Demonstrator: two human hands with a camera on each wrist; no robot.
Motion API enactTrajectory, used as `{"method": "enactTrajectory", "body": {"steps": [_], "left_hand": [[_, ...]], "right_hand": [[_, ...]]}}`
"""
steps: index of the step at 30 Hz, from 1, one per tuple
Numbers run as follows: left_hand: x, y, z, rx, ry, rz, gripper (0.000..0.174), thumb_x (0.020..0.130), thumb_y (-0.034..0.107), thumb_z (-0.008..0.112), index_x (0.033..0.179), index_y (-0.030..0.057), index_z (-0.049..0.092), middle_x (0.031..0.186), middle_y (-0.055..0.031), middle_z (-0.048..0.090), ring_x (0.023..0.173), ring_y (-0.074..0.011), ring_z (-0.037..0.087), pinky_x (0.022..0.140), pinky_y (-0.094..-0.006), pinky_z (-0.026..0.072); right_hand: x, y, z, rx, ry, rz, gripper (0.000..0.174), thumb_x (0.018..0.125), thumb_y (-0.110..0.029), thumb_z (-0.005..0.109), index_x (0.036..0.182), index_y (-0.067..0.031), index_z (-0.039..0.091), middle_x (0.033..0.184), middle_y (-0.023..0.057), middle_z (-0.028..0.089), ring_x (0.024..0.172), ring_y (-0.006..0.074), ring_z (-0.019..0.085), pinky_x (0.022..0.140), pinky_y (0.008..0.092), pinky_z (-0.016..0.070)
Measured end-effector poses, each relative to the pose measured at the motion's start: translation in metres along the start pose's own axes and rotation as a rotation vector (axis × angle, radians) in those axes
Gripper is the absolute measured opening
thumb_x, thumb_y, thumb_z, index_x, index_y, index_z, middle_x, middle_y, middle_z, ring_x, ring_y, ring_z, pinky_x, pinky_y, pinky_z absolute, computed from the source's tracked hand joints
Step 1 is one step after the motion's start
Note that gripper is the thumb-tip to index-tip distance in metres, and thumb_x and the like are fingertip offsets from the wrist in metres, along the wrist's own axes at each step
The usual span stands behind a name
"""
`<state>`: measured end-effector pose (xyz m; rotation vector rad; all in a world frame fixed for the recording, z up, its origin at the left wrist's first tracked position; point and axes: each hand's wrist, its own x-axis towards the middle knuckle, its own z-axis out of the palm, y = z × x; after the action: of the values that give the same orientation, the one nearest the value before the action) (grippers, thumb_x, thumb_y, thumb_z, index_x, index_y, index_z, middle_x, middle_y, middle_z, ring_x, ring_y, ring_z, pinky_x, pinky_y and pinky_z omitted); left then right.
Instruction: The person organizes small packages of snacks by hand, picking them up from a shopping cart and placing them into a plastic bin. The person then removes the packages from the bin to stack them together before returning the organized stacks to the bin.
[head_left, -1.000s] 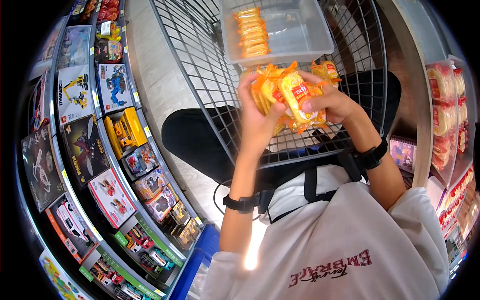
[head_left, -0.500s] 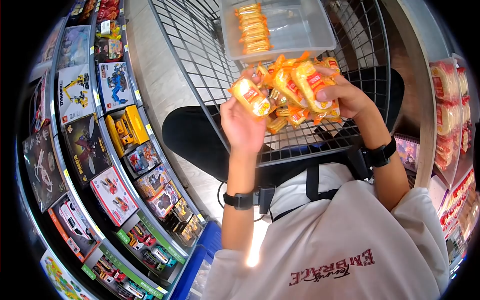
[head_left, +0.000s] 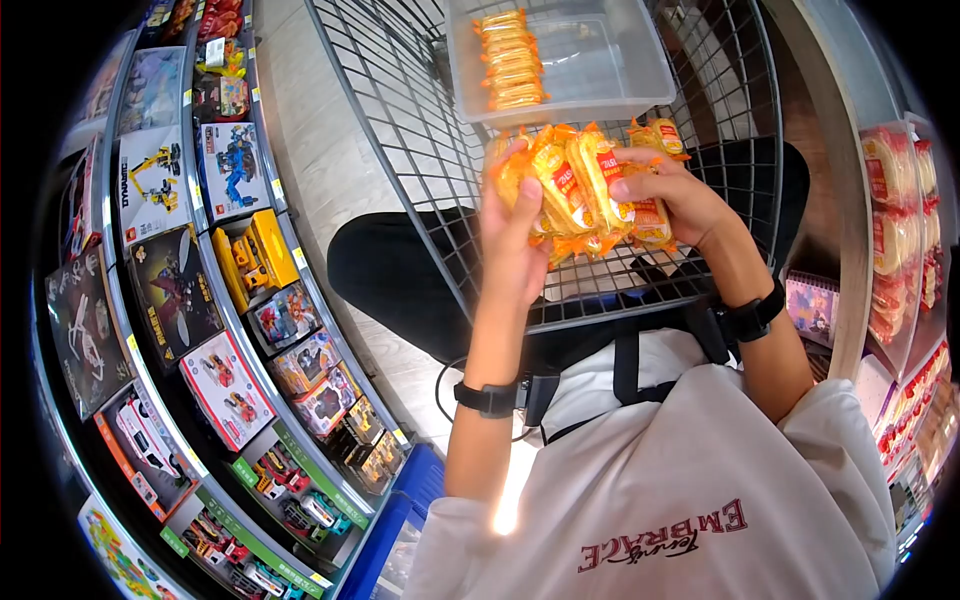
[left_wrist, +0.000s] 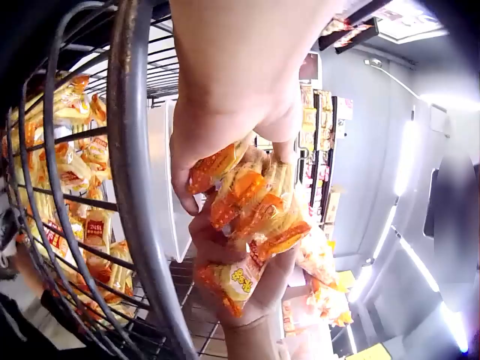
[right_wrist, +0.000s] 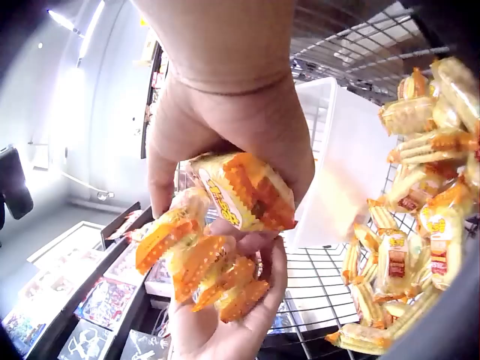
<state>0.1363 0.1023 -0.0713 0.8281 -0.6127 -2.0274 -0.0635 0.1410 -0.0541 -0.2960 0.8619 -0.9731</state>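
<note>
Over the near end of the wire cart, both hands hold a bunch of wrapped snack cakes [head_left: 562, 190] in clear and orange packets. My left hand [head_left: 512, 240] grips the left end of the bunch, thumb on the near side. The right hand [head_left: 690, 198] holds the right end, its thumb against a packet's face. In the left wrist view the packets [left_wrist: 259, 199] stand side by side, crimped orange ends showing. From the right wrist, one packet [right_wrist: 244, 191] lies inside the right hand's grasp, with the left hand [right_wrist: 232, 334] beyond it.
A clear plastic bin [head_left: 610, 95] sits in the cart, with a row of snack cakes [head_left: 513, 65] along its left side. More loose packets [right_wrist: 394, 259] lie in the wire cart [head_left: 385, 125]. Toy shelves [head_left: 290, 215] line the left; a wooden edge [head_left: 850, 200] runs along the right.
Half a second ago the left hand held one packet tilted apart from the others; now it is gathered against the bunch. The right hand keeps its hold.
</note>
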Motion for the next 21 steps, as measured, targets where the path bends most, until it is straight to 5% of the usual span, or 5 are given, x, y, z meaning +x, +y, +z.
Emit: {"method": "enactTrajectory", "body": {"steps": [4,6,13,18,21], "left_hand": [[0.000,-0.006,-0.004,0.115,0.012,0.093,0.056,0.096,0.016,0.067,0.143,0.0091,0.038,0.140,-0.0112,0.048,0.127,-0.0227,0.051,0.106,-0.0394,0.0456],[-0.001,-0.009,-0.003,0.157,0.029,0.135,0.054,0.097,0.031,0.066,0.138,0.0072,0.042,0.134,-0.0090,0.054,0.125,-0.0224,0.054,0.106,-0.0422,0.0453],[0.003,-0.014,-0.002,0.067,0.091,0.096,0.053,0.098,0.036,0.063,0.137,0.0047,0.044,0.132,-0.0098,0.055,0.123,-0.0208,0.055,0.103,-0.0397,0.0460],[0.005,-0.015,-0.002,0.759,0.205,0.461,0.049,0.102,0.036,0.057,0.136,0.0039,0.043,0.127,-0.0110,0.055,0.111,-0.0166,0.058,0.096,-0.0353,0.0477],[-0.004,-0.007,0.014,0.623,0.291,0.360,0.045,0.105,0.036,0.051,0.139,0.0084,0.040,0.126,-0.0113,0.054,0.109,-0.0173,0.057,0.090,-0.0331,0.0496]], "right_hand": [[-0.002,-0.003,0.004,-0.104,-0.020,-0.098,0.054,0.080,-0.007,0.078,0.128,0.0042,0.058,0.115,0.0123,0.068,0.102,0.0179,0.068,0.087,0.0302,0.0562],[0.000,-0.004,0.000,-0.171,-0.011,-0.080,0.054,0.080,-0.008,0.079,0.128,0.0038,0.058,0.115,0.0122,0.068,0.103,0.0181,0.068,0.088,0.0303,0.0561],[0.007,0.003,-0.002,0.039,-0.120,-0.048,0.062,0.081,-0.010,0.080,0.134,0.0030,0.052,0.121,0.0131,0.065,0.107,0.0189,0.067,0.093,0.0322,0.0545],[0.007,0.000,0.004,-0.027,-0.083,-0.082,0.064,0.080,-0.011,0.080,0.136,0.0022,0.050,0.122,0.0133,0.064,0.108,0.0187,0.066,0.093,0.0323,0.0542],[0.009,0.000,0.006,-0.006,0.007,-0.105,0.066,0.079,-0.013,0.082,0.135,0.0023,0.051,0.119,0.0127,0.065,0.107,0.0185,0.066,0.093,0.0321,0.0544]]}}
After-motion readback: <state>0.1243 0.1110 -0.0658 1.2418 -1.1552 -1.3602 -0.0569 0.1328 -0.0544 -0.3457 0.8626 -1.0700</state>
